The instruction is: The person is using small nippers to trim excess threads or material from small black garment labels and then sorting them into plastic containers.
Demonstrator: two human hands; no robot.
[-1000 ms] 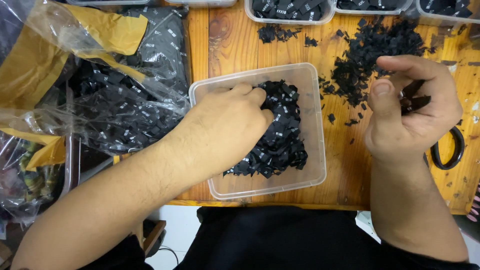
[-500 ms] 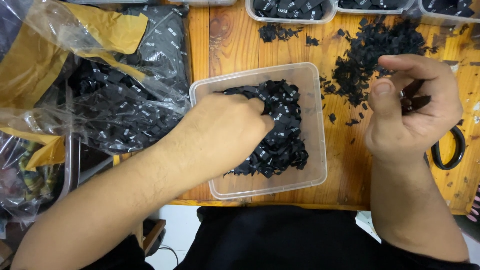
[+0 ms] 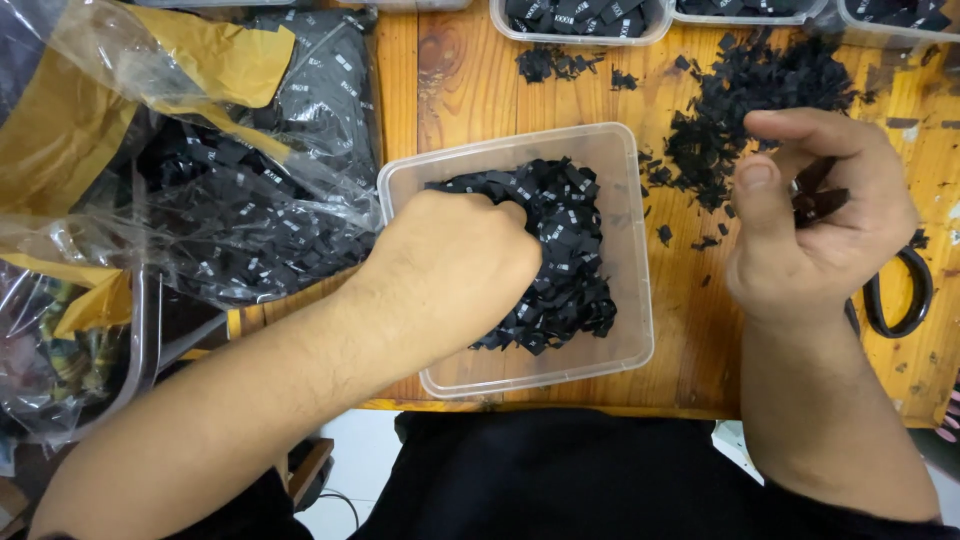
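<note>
A clear plastic tub (image 3: 630, 215) sits on the wooden table in front of me, part full of small black fabric labels (image 3: 572, 270). My left hand (image 3: 450, 265) is down inside the tub, fingers curled into the pile of labels. My right hand (image 3: 815, 220) hovers to the right of the tub, fingers bent around a few black labels (image 3: 815, 200) pinched against the thumb. A loose heap of black labels (image 3: 760, 85) lies on the table just beyond my right hand.
A large clear plastic bag (image 3: 190, 170) of black labels, with yellow tape, fills the left side. Several clear tubs (image 3: 580, 20) of labels line the far edge. Black scissor handles (image 3: 900, 295) lie under my right wrist. The table's front edge runs below the tub.
My left hand has dug slightly deeper and shifted in the tub, fingers curling into the labels. My right hand has stayed where it was.
</note>
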